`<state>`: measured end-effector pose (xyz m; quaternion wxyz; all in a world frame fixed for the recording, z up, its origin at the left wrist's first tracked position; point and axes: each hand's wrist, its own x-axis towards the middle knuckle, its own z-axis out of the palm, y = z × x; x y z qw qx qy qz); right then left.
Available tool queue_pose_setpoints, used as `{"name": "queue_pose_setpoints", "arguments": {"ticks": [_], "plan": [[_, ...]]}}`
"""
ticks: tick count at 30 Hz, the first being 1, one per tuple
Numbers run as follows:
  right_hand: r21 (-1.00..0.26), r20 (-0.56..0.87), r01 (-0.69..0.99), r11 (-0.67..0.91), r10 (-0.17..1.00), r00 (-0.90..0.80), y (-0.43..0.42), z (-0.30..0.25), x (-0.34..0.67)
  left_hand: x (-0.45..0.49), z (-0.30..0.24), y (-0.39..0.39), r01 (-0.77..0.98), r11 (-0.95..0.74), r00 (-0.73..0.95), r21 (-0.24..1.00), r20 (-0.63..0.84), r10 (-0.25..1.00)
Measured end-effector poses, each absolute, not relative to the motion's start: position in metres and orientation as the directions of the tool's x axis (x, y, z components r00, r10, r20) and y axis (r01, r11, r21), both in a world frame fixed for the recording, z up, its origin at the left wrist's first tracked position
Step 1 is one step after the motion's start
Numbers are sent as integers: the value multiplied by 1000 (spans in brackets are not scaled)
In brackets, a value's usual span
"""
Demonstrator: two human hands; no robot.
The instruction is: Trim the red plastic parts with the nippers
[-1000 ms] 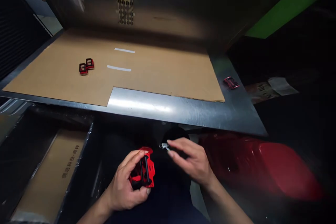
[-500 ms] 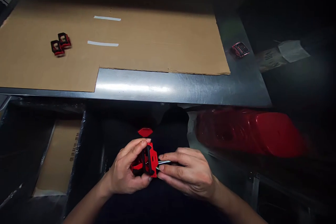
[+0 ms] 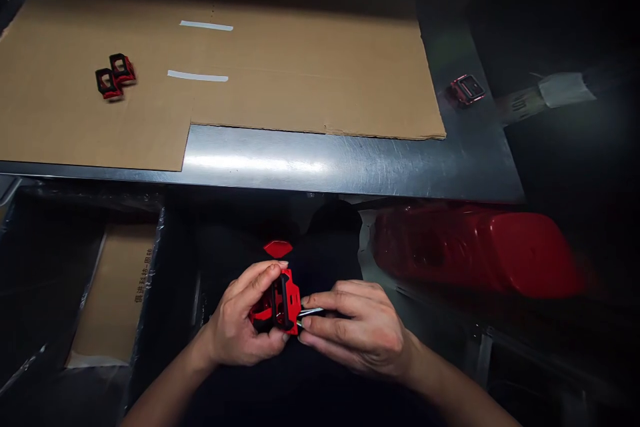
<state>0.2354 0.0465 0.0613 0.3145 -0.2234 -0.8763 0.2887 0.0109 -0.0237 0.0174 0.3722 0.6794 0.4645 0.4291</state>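
Observation:
My left hand (image 3: 235, 323) grips a red-and-black bicycle pedal (image 3: 286, 300), its fingers wrapped over the top and its thumb beneath. My right hand (image 3: 356, 328) pinches a thin silver metal tool (image 3: 312, 311), whose tip meets the pedal's right side. Just above my left fingers, a small red lens-shaped piece (image 3: 278, 249) rests on the dark cloth (image 3: 320, 227) in front of me. The fingers hide part of the pedal, and the tool's exact tip is hidden.
Ahead stands a steel table (image 3: 310, 167) with a cardboard sheet (image 3: 300, 93) and white strips (image 3: 197, 75). Two red pedals (image 3: 115, 77) lie on the cardboard, and another (image 3: 467, 89) lies on the steel. A red padded object (image 3: 475, 253) is to the right; a cardboard-lined box (image 3: 117, 293) is to the left.
The view has tilted down. My right hand has moved in to the pedal's side, bringing the metal tool against it. The red piece now shows separately above my left hand.

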Motion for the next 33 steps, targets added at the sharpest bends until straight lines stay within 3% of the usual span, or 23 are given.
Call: {"name": "queue_pose_setpoints", "arguments": {"ticks": [21,33], "plan": [[-636,410,188,748,534,-739,49,67,234,10,20,-25,302,-271,235,914,204,950],[-587,387,163,793,453,-803,49,68,238,11,27,-28,434,-169,203,885,87,975]]}}
